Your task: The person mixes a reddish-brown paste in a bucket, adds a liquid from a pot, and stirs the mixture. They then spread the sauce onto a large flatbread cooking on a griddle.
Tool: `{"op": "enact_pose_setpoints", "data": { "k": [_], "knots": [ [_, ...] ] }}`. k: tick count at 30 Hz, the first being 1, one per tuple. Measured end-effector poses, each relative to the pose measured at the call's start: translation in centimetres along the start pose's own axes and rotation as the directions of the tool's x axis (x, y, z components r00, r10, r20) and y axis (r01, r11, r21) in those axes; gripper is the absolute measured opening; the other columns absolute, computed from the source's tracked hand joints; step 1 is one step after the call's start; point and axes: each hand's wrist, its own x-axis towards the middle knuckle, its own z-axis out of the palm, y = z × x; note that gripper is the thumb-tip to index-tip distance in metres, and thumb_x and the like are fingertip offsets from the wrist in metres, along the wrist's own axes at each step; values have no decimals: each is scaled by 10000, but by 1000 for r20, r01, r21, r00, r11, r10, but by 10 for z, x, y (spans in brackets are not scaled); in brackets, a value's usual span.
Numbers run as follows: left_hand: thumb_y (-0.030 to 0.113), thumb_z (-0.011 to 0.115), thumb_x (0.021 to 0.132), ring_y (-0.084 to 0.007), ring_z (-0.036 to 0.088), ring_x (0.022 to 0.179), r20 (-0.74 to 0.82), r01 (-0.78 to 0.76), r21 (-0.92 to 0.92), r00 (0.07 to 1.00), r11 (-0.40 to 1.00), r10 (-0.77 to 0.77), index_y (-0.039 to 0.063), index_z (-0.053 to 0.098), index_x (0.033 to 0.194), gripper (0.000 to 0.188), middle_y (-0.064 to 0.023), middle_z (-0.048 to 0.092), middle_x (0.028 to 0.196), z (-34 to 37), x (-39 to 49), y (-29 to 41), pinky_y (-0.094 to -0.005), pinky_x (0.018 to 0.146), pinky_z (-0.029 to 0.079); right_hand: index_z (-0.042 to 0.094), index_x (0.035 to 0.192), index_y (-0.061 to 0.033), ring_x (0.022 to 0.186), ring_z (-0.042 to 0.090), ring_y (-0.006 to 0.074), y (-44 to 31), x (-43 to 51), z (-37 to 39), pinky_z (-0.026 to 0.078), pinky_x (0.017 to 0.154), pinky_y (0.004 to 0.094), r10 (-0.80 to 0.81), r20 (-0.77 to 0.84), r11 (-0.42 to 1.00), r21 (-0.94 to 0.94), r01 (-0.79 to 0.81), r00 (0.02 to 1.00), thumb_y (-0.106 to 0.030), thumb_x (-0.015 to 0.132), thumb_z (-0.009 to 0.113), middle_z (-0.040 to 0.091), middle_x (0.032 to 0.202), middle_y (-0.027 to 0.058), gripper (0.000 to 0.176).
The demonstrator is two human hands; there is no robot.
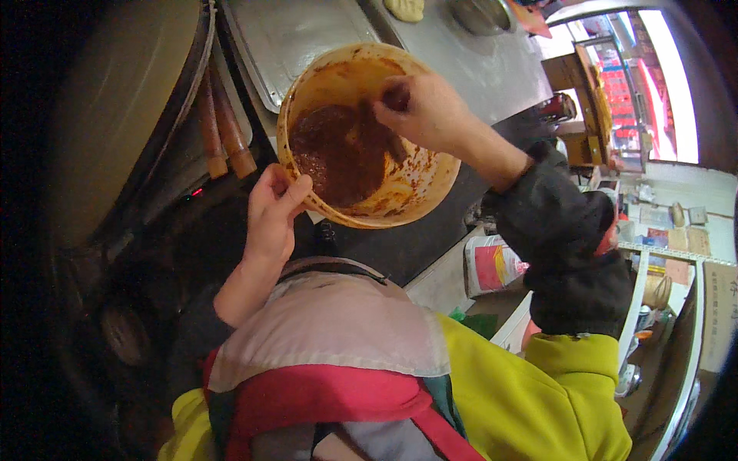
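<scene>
A round yellowish plastic tub (424,199) is tilted in front of me, its inner wall smeared and spotted with sauce. Thick dark red-brown sauce (340,152) pools toward its left side. My left hand (274,210) pinches the near left rim between thumb and fingers. Over the tub's opening, my right hand (429,109) is closed around a dark-ended utensil (396,148), perhaps a brush, that reaches down to the sauce. Blur and the fingers hide most of its shape.
Two wooden handles (222,132) lie left of the tub, beside a large round pan or griddle (132,98). Behind are a metal tray (305,34), a pale dough piece (406,8) and a metal bowl (481,14). A printed bag (490,265) and shelving (663,253) stand right.
</scene>
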Motion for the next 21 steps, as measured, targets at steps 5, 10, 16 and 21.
{"op": "enact_pose_setpoints", "data": {
  "k": [5, 10, 16, 21],
  "knots": [
    [83, 643, 796, -93, 525, 839, 6, 24, -59, 1000, 998, -24, 61, 484, 918, 201, -21, 541, 905, 0, 1, -1, -237, 779, 443, 637, 783, -43, 589, 593, 301, -14, -3, 4, 480, 578, 360, 322, 44, 924, -232, -304, 946, -264, 763, 599, 601, 624, 149, 225],
    [61, 651, 779, -107, 498, 910, 24, 60, -20, 998, 998, -60, 35, 474, 1012, 294, -29, 522, 969, -7, 6, 0, -255, 871, 386, 639, 859, -7, 570, 602, 199, -15, 0, 17, 486, 578, 318, 407, 295, 856, 208, -474, 864, -232, 782, 611, 613, 660, 109, 240],
    [77, 660, 768, -128, 486, 977, 75, 32, -12, 997, 999, -31, 15, 463, 1072, 368, -36, 520, 1014, -13, 7, -2, -271, 913, 362, 636, 894, -48, 638, 606, 192, -7, -13, 3, 493, 632, 310, 19, 374, 684, 671, -285, 927, -226, 784, 619, 642, 754, 127, 210],
    [126, 661, 779, -146, 494, 1013, 93, 12, 31, 996, 999, -15, 5, 451, 1108, 409, -50, 526, 1059, -15, 9, -4, -284, 927, 367, 645, 927, -96, 704, 616, 290, -1, 0, 49, 492, 677, 386, -160, 351, 898, 440, -11, 923, -259, 773, 603, 648, 798, 127, 228]
  ]
}}
